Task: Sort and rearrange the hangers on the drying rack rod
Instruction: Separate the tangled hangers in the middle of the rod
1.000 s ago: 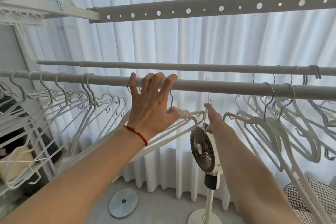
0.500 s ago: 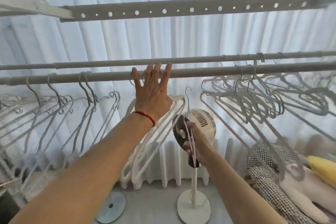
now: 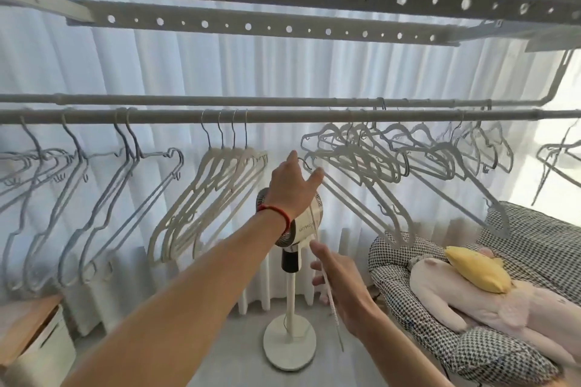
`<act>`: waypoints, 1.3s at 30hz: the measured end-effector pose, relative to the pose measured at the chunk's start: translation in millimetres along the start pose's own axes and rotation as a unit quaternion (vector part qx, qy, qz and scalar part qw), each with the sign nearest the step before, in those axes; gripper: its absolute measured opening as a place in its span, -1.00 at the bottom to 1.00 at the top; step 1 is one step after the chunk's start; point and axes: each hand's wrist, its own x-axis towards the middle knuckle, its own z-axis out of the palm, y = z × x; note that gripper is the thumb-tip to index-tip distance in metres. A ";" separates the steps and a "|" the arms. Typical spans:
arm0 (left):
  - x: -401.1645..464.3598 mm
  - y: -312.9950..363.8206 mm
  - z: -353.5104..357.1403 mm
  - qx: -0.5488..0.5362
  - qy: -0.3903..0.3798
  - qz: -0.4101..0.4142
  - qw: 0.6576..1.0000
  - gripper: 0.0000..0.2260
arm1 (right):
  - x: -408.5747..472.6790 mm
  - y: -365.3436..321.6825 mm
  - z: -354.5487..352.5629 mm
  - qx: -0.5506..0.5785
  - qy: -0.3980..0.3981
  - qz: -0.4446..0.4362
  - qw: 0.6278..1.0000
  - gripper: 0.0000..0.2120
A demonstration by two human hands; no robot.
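Your left hand (image 3: 294,184) has come off the rod (image 3: 283,116), where it rested flat a moment ago, and now reaches right with fingers spread and loose, the fingertips touching the nearest grey hanger (image 3: 355,185) in the tangled bunch toward the rod's right end. Your right hand (image 3: 341,286) has dropped well below the rod since half a second ago; it is clenched on a thin white hanger (image 3: 330,295) that it lifted off, the wire running down past the wrist in front of the fan (image 3: 301,223).

So one hanger is off the rod and in your grip. The four cream hangers (image 3: 220,185) hang neatly together left of the middle, and the grey wire ones (image 3: 94,192) sit spaced toward the left end. The bare stretch between the cream group and the tangle looks like the likely place to work. The right-hand bunch is crossed and overlapping, so it probably needs separating one hook at a time.
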 end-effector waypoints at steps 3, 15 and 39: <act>-10.1 10.2 7.7 -0.017 0.031 0.005 0.999 -0.65 | -15.5 1.8 -20.9 0.009 -0.009 0.017 1.000 -0.43; -44.3 57.3 20.8 -0.158 0.001 0.023 0.987 -0.80 | -45.2 10.0 -99.6 0.025 -0.122 0.036 0.992 -0.33; -45.7 34.2 13.1 -0.136 0.121 0.022 0.983 -0.81 | -47.3 1.0 -79.8 0.055 -0.147 0.070 0.985 -0.41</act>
